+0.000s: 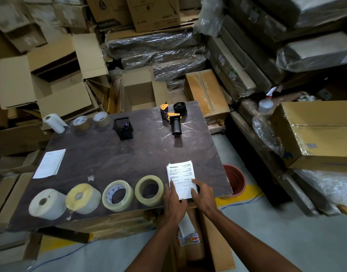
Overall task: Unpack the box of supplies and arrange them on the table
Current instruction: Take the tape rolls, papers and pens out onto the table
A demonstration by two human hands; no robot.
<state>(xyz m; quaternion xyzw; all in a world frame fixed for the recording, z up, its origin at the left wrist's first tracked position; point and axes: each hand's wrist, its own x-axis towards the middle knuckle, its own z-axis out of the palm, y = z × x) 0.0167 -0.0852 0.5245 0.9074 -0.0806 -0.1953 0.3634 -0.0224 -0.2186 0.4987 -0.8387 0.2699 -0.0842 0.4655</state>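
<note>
Paper invoice stack (180, 174): light, floppy, sheets likely slip; left hand (173, 196) and right hand (203, 193) clasp its near corners, the sensible hold.

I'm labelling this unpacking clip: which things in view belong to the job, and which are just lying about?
Job: invoice stack held by left hand and right hand; white roll, yellow roll, clear tape roll, tan tape roll, tape dispenser, mesh holder on the table; open box below.
Lying about: stacked cartons, plastic-wrapped bundles, red bucket, spray bottle.
</note>
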